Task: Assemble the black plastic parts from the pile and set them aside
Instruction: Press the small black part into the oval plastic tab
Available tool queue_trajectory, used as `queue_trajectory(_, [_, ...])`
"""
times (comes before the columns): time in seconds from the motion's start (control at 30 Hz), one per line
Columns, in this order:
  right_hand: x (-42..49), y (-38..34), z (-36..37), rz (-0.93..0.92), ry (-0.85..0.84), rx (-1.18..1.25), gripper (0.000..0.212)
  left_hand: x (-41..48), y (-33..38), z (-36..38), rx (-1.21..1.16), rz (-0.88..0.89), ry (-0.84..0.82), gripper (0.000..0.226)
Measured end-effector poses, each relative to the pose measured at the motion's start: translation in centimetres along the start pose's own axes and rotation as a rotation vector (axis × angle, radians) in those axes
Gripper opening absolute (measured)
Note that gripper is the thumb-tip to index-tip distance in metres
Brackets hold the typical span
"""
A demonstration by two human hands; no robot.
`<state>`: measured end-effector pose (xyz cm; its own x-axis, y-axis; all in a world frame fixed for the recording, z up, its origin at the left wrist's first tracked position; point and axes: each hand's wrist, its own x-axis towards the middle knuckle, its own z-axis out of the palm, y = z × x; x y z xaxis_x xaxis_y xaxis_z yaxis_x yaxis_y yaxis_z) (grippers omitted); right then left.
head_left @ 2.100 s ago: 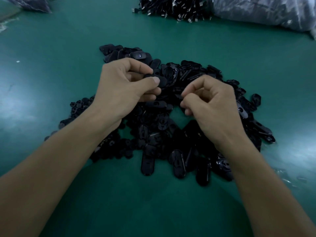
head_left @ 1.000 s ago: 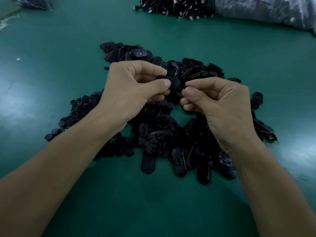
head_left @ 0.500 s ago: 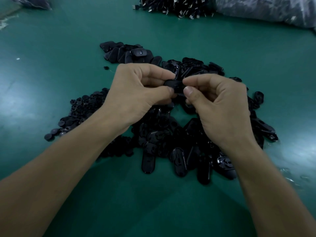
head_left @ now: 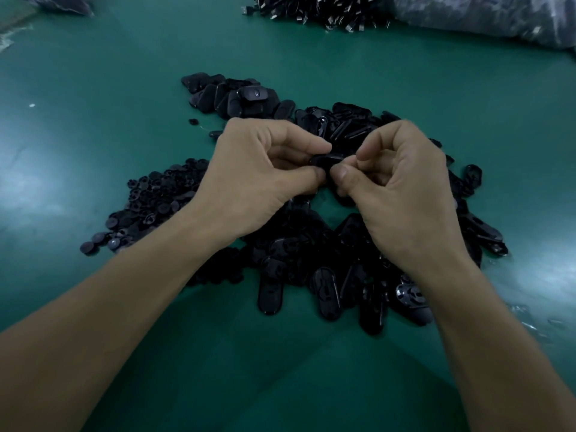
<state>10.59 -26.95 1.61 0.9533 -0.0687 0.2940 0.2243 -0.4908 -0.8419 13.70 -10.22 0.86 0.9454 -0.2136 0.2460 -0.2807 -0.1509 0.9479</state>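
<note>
Both hands meet above the middle of a pile of black oval plastic parts (head_left: 327, 275) on the green table. My left hand (head_left: 261, 176) pinches a black oval part (head_left: 327, 159) between thumb and fingers. My right hand (head_left: 402, 188) pinches the same part from its right end, thumb tip against it. Whether a second small piece sits under my right fingers is hidden. A heap of small round black pieces (head_left: 149, 207) lies to the left of my left wrist. A group of finished-looking black parts (head_left: 237, 95) lies at the pile's far left end.
At the far edge lies a heap of black pieces with metal ends (head_left: 321, 10) next to a clear plastic bag (head_left: 486, 17). Another bag corner (head_left: 65, 3) shows at the top left. Bare green table (head_left: 78, 104) spreads to the left and near me.
My right hand has moved left and up from the pile to meet my left hand. Both now pinch the oval part that my left hand held alone before.
</note>
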Motion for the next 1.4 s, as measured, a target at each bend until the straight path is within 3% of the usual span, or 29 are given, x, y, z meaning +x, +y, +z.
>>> queue_trajectory(0.5, [-0.4,-0.5,0.4,0.034,0.079,-0.074,0.034,-0.6,-0.3,0.7,0.273,0.181,0.029,0.022])
queue_trajectory(0.8, [-0.4,-0.6,1.0,0.043,-0.068,0.075,0.025,-0.4,-0.4,0.3,0.418,0.191,0.105,0.015])
queue_trajectory(1.0, [0.1,0.4,0.3,-0.064,0.005,-0.112,0.021,-0.1,-0.3,0.3,0.196,0.069,0.035,0.021])
queue_trajectory(1.2, [0.6,0.8,-0.5,0.04,-0.123,0.144,0.017,0.3,-0.4,-0.3,-0.106,-0.062,-0.083,0.023])
queue_trajectory(1.4, [0.7,0.7,-0.8,0.039,-0.154,0.184,0.016,0.2,-0.2,-0.3,-0.137,-0.07,-0.083,0.02])
